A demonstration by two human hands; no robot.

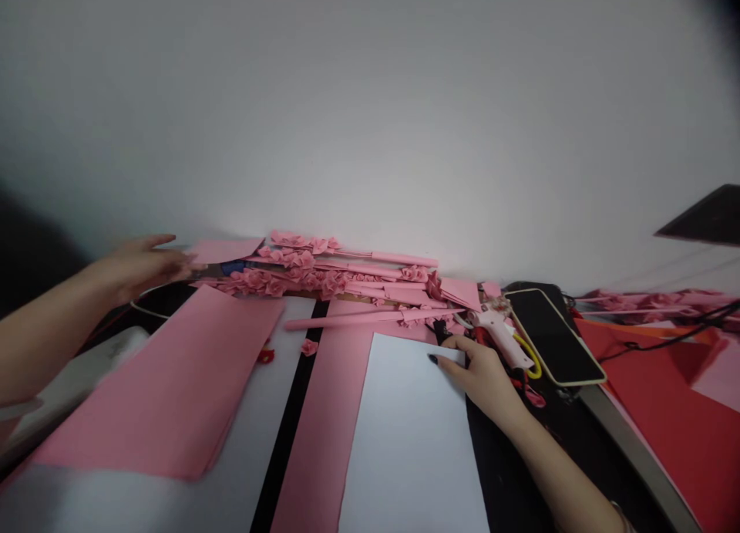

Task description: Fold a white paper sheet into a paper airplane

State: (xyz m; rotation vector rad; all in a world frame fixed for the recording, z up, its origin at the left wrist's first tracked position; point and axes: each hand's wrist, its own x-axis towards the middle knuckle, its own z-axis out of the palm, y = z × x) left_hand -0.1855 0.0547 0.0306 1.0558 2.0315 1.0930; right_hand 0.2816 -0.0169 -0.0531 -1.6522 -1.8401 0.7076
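My left hand (151, 267) reaches to the back left with its fingers stretched out and apart. Its fingertips come up to the edge of a small pink paper sheet (225, 249); whether they touch it is hard to see. At the upper right corner of a white sheet of paper (413, 433), my right hand (482, 375) pinches the edge, thumb on top and the other fingers behind. Under the white sheet lies a long pink sheet (327, 433). A stack of pink paper (173, 382) rests left of it.
Pink paper flowers (301, 259) on stems lie along the wall, with a rolled pink paper cone (370, 318) in front. On the right are a glue gun (502, 336), a phone (552, 336) and red paper (676, 417). One small pink flower (309, 349) sits on a black strip.
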